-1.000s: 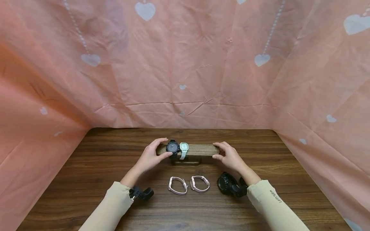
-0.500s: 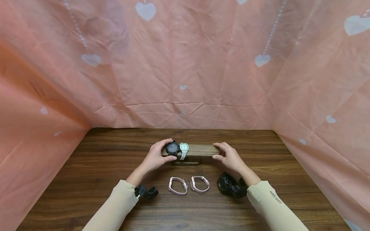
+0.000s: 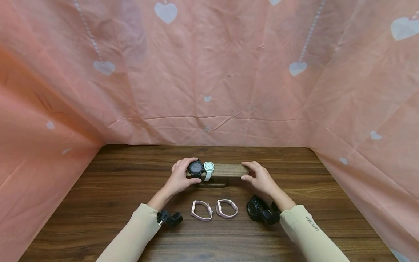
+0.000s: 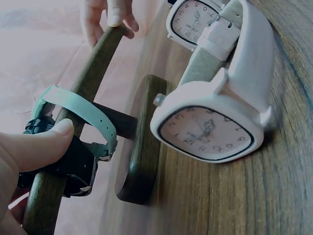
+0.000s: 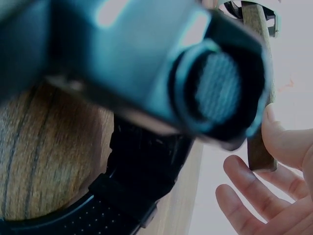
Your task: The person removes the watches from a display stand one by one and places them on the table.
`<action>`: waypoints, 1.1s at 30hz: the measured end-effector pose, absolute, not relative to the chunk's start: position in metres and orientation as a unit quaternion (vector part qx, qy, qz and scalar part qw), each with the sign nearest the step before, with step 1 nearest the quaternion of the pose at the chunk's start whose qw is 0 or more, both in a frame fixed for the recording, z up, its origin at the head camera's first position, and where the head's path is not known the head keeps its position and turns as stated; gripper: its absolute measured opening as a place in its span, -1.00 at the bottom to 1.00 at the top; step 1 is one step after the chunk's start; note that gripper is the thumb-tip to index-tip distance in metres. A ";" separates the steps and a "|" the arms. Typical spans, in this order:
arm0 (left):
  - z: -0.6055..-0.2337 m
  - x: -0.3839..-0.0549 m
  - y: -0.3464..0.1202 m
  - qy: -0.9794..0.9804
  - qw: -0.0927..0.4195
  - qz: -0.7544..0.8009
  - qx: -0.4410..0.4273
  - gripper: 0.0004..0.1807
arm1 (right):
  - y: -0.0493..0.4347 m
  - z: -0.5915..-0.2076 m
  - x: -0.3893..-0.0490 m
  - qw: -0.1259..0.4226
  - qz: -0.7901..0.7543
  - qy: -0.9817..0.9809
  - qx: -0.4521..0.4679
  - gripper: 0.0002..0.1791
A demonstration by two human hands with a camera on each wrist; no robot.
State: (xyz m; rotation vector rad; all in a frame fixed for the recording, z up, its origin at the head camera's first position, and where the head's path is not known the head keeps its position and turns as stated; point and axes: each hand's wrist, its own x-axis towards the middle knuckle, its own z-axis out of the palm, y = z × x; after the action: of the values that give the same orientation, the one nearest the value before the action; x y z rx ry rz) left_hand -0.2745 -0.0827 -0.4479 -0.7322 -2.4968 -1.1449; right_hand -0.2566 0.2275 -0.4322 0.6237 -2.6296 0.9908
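A wooden T-shaped watch stand [image 3: 230, 170] carries a black watch [image 3: 196, 167] at its left and a mint-green watch [image 3: 208, 166] close beside it. My left hand [image 3: 178, 178] grips the black watch around the bar, thumb on the near side and fingers behind. In the left wrist view that thumb lies on the black strap [image 4: 80, 166]. My right hand [image 3: 262, 178] holds the bar's right end between thumb and fingers. The right wrist view shows the thumb against the bar [image 5: 261, 152], with a large dark watch blurred in front.
Two pale pink watches [image 3: 202, 219] with closed straps stand on the wooden table [image 3: 209, 243] before the stand. Another black watch [image 3: 253, 208] sits to their right, near the right wrist. A pink heart-print cloth [image 3: 209, 72] surrounds the table at the back and sides.
My left hand has slid rightward along the bar, from its left end onto the black watch. The right hand stays at the other end; the watches look nearly unmoved.
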 end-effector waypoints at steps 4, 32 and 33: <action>-0.449 -0.274 -0.082 -0.869 0.152 -0.403 -0.246 -0.22 | 0.227 -0.432 -0.257 0.132 0.339 -0.906 0.215 -0.49; -0.444 -0.276 -0.088 -0.885 0.148 -0.375 -0.234 -0.22 | 0.230 -0.435 -0.260 0.129 0.327 -0.913 0.207 -0.48; -0.444 -0.275 -0.089 -0.884 0.148 -0.377 -0.234 -0.22 | 0.230 -0.435 -0.260 0.129 0.326 -0.913 0.207 -0.48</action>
State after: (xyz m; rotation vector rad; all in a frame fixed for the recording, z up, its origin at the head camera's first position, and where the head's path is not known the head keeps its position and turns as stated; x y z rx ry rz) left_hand -0.2752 -0.0888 -0.4436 -0.6744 -2.5418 -1.0844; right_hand -0.2596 0.2295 -0.4346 0.6023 -2.6551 0.9480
